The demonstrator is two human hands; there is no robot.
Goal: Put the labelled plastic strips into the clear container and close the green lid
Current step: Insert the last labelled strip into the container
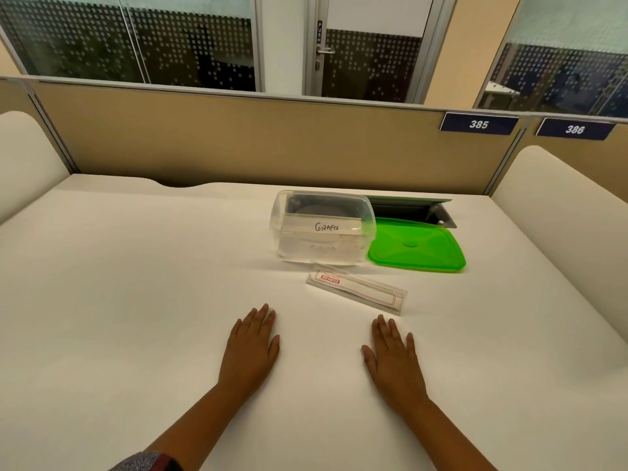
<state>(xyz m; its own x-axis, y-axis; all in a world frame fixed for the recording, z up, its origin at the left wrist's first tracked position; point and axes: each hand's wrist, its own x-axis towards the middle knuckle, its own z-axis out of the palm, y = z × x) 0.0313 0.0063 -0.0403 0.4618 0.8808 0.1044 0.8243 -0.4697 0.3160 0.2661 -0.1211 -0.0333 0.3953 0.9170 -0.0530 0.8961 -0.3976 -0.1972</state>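
Observation:
A clear plastic container stands on the white desk, past my hands. A strip labelled "Girafee" rests inside it near the top, and more strips lie faintly visible lower down. The green lid lies flat on the desk, touching the container's right side. A clear packet with red print lies just in front of the container. My left hand and my right hand rest palm down on the desk, fingers apart, holding nothing, a short way before the packet.
An open grey cable hatch sits in the desk behind the lid. A beige partition closes off the far edge, with white side dividers left and right. The white desk stretches wide to the left.

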